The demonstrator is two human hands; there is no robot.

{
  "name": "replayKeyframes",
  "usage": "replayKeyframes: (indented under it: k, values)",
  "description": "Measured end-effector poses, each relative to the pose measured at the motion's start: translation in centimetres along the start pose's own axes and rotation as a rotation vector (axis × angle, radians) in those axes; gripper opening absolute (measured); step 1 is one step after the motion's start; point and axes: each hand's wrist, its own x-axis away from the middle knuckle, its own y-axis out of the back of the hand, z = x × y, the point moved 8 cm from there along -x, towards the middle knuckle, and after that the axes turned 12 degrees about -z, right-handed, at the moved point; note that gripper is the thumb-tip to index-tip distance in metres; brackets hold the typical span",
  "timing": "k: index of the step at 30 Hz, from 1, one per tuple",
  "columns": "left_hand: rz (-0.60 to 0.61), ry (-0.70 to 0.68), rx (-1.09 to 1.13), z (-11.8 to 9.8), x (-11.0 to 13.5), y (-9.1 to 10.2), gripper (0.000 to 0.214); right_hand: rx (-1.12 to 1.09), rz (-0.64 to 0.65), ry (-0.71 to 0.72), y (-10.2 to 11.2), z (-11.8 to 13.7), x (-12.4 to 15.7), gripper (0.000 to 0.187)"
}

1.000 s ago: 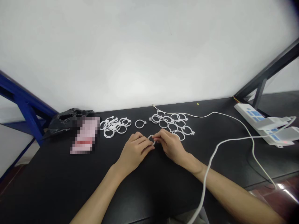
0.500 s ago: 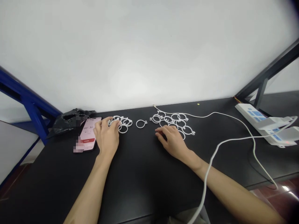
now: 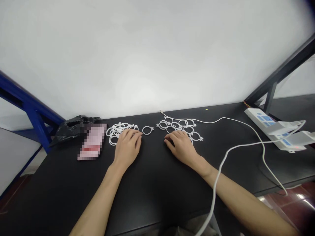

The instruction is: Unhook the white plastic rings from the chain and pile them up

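My left hand point(image 3: 128, 146) lies palm down over the near right side of a cluster of white plastic rings point(image 3: 113, 136), its fingers stretched forward and covering some of them. Each ring looks like a curtain ring with a small eyelet. One single ring point(image 3: 147, 134) lies apart, just right of the left fingertips. My right hand point(image 3: 181, 144) rests palm down at the near edge of a second, looser cluster of rings point(image 3: 188, 127). Its thumb stands away from the slightly bent fingers, and no ring shows in its grasp. Rings under both hands are partly hidden.
Left of the rings lie a blurred pink-screened phone point(image 3: 93, 141) and a black plastic bag point(image 3: 73, 127). A white cable point(image 3: 227, 152) crosses the black table point(image 3: 152, 193) and passes over my right forearm. A white power strip point(image 3: 275, 131) with plugs lies right.
My left hand has moved right and slightly nearer, from the left side of the left cluster to its near right side, uncovering more rings. The right hand stays nearly in place.
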Motion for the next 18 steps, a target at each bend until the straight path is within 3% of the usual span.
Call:
replayKeyframes:
  k: [4, 10, 15, 18]
  values:
    - [0.125, -0.066, 0.075, -1.4, 0.4, -1.6, 0.021, 0.099, 0.036, 0.038, -0.3, 0.0, 0.1, 0.017]
    - [0.108, -0.043, 0.01, -1.1, 0.3, -1.6, 0.023, 0.116, 0.047, 0.052, -0.4, 0.1, 0.3, 0.019]
    - [0.156, -0.066, -0.054, -1.1, 0.9, -2.5, 0.037, 0.116, 0.051, 0.058, -0.4, 0.1, 0.3, 0.018]
    - [0.165, -0.073, -0.061, -1.3, 1.1, -2.7, 0.031, 0.12, 0.055, 0.063, -0.5, 0.2, 0.3, 0.018]
